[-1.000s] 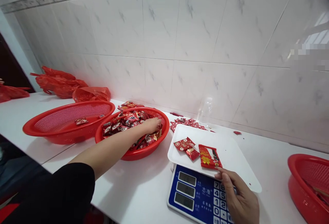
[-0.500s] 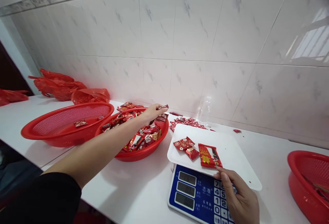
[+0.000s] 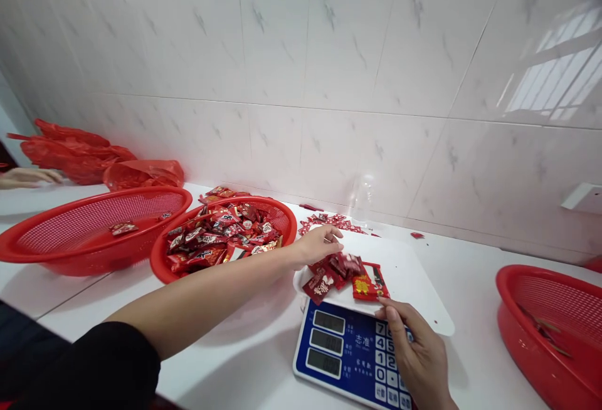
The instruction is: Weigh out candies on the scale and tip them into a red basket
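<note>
My left hand is over the left part of the white scale tray, fingers apart and holding nothing. Just below it lie several small dark red wrapped snack packets, one of them blurred by motion. Beside them a larger red and yellow packet rests flat on the tray. At the tray's front rim is my right hand, its thumb and forefinger close together by the larger packet's lower corner. What they pinch, if anything, is hidden. The blue digital scale sits under the tray.
A red basket full of packets stands left of the scale. Further left is another red basket with few packets, and red plastic bags. A third basket is at right. Another person's hand shows far left.
My left hand has moved right from the packet basket to the tray and let go of packets there. More packets now lie on the tray. My right hand keeps its place at the rim.
</note>
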Motion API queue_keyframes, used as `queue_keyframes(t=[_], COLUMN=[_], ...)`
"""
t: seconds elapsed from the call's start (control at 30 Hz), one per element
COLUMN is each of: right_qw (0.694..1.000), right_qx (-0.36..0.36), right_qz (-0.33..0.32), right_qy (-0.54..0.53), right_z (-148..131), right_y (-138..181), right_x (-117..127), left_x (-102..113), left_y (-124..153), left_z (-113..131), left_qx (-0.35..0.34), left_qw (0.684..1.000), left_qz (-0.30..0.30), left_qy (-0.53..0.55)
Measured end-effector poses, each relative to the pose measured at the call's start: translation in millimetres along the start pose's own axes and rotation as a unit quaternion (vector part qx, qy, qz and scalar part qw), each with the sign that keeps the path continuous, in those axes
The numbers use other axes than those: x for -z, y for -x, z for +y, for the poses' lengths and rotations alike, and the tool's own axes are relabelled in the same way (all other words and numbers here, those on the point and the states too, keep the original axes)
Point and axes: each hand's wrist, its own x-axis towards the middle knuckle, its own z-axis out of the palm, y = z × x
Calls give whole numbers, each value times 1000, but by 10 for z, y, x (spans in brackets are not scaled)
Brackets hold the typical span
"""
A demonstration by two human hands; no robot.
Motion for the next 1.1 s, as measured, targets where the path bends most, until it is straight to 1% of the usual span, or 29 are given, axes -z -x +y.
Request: queue_keyframes(t=[0.13, 0.23, 0.3, 0.37, 0.43, 0.5, 0.57, 0.63, 0.77, 0.87, 0.93, 1.0, 1.1], right_qw=[1000, 1000, 999, 996, 986, 973, 962, 957, 962, 973, 981, 987, 990], right_qx=[-12, 1, 11, 16, 34, 52, 70, 90, 143, 138, 119, 102, 93], right_qz=[0, -3, 4, 14, -3, -51, -99, -125, -134, -114, -92, -75, -59], right_qy=[-3, 6, 33, 90, 162, 221, 247, 244, 188, 145, 118, 100, 88], right_z=[-25, -26, 3, 60, 130, 190, 220, 216, 155, 117, 103, 92, 79], right_y=[8, 10, 3, -11, -27, -40, -46, -44, -29, -22, -20, -16, 1], right_x=[-4, -8, -21, -42, -66, -86, -100, -111, -121, -113, -100, -85, -65], left_x=[66, 72, 32, -34, -112, -190, -261, -321, -351, -244, -103, 94, 485], left_y=[95, 238, 330, 390, 400, 365, 302, 233, 135, 129, 150, 169, 155], left_z=[21, 35, 18, -15, -52, -83, -104, -114, -82, -19, 18, 28, -35], left_qx=[-28, -38, -39, -43, -53, -65, -73, -79, -71, -61, -64, -65, -45], left_qw=[995, 988, 981, 971, 964, 965, 970, 977, 988, 990, 990, 988, 983], left_qz=[-15, -63, -97, -107, -95, -77, -58, -30, 39, 85, 103, 117, 145], left_qy=[-89, -133, -164, -210, -243, -241, -223, -198, -128, -89, -78, -78, -104])
